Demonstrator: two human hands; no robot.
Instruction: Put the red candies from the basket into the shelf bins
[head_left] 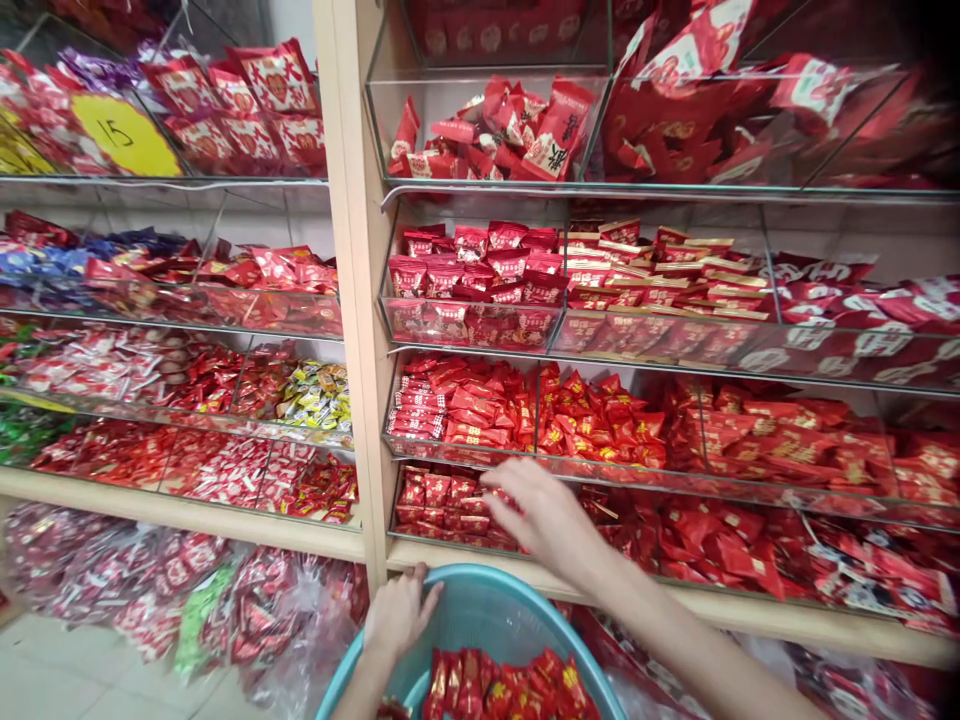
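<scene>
At the bottom of the view my left hand (397,612) is closed over the left rim of a teal plastic basket (491,578). Red wrapped packets (517,685) with gold print lie inside it. My right hand (541,510) is above and beyond the basket, its fingers apart and slightly curled, and I see nothing in them. It is in front of the lowest shelf row, beside a compartment of small red packets (439,505). Part of that row is hidden behind my hand and forearm.
Glass-fronted shelves hold red candy packets (600,415) in divided bins. A wooden post (351,300) separates the left and right shelves. A yellow tag (124,135) reads 15. Plastic bags of packets (255,610) lie on the tiled floor (67,670); a wooden ledge (720,605) runs behind the basket.
</scene>
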